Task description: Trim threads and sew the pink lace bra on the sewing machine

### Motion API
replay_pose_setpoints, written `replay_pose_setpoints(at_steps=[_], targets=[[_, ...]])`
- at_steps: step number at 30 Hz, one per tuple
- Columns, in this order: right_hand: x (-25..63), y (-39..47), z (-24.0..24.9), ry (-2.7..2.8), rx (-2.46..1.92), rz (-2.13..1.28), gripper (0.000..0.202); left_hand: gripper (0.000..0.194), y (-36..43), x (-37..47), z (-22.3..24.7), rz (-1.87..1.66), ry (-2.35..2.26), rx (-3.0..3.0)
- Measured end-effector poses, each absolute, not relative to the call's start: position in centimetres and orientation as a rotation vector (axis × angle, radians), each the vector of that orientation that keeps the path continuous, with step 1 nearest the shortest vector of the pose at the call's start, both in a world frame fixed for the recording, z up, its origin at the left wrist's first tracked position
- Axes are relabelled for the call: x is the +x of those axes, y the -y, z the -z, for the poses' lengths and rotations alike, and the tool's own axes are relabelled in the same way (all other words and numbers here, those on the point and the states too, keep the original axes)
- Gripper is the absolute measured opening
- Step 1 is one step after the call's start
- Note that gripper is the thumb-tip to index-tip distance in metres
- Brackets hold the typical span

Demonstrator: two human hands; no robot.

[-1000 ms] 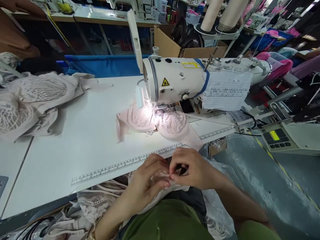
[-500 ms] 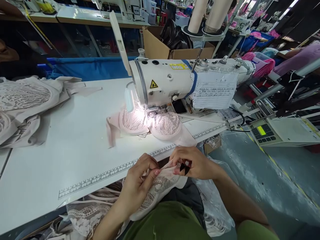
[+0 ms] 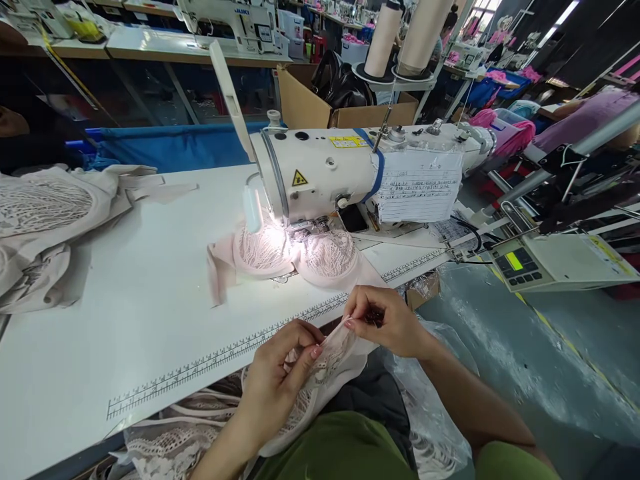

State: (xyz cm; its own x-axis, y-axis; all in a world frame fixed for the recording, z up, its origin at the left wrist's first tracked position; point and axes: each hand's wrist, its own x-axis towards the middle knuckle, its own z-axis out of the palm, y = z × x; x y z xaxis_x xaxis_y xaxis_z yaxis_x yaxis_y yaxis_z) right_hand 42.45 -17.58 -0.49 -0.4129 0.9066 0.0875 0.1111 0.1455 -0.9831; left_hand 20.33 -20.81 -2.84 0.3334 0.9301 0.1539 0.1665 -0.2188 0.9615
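While both hands pinch lace fabric (image 3: pixel 325 363), a bra (image 3: pixel 295 257) lies under the sewing machine (image 3: pixel 320 170) beyond.

This is a garment factory floor, shown by the white industrial sewing machine (image 3: pixel 320 173) with its lit needle lamp on a long white worktop (image 3: pixel 125 293) edged with a printed ruler, heaps of pale pink lace fabric (image 3: pixel 45 220), tall cream thread cones (image 3: pixel 383 40), and further machine rows behind.
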Motion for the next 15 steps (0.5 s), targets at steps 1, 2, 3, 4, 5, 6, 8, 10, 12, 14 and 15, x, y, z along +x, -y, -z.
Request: replay_pose_setpoints(at_steps=[1, 2, 3, 4, 5, 6, 8, 10, 12, 14, 15], targets=[[42.4, 17.6, 0.5, 1.669, -0.997, -1.334, 0.026, 0.026, 20.8, 20.3, 2.8, -0.968, -1.013, 1.626], [42.3, 17.7, 0.4, 1.663, -1.003, -1.32, 0.024, 0.026, 20.8, 20.4, 2.7, -0.944, -1.022, 1.612], [42.2, 17.7, 0.4, 1.66, -1.008, -1.304, 0.022, 0.023, 20.8, 20.5, 2.5, -0.921, -1.028, 1.593], [42.1, 17.8, 0.2, 1.666, -1.016, -1.288, 0.021, 0.018, 20.7, 20.6, 2.3, -0.901, -1.032, 1.574], [42.0, 17.9, 0.1, 1.68, -1.025, -1.272, 0.02, 0.014, 20.6, 20.8, 2.1, -0.884, -1.035, 1.562], [41.9, 18.0, 0.0, 1.703, -1.036, -1.257, 0.02, 0.016, 20.5, 21.1, 2.0, -0.873, -1.048, 1.558], [41.6, 18.2, -0.3, 1.758, -1.059, -1.241, 0.021, 0.021, 20.3, 21.8, 1.7, -0.85, -1.109, 1.556], [41.5, 18.4, -0.3, 1.805, -1.077, -1.236, 0.019, 0.016, 20.1, 22.3, 1.8, -0.841, -1.198, 1.514], [41.6, 18.3, -0.2, 1.84, -1.097, -1.195, 0.013, 0.024, 20.0, 22.7, 2.0, -0.85, -1.257, 1.437], [42.0, 18.2, 0.1, 1.837, -1.121, -1.132, 0.018, 0.028, 19.9, 22.9, 2.3, -0.853, -1.252, 1.355], [42.2, 18.1, 0.3, 1.827, -1.144, -1.119, 0.029, 0.029, 19.9, 22.9, 2.4, -0.86, -1.232, 1.311]])
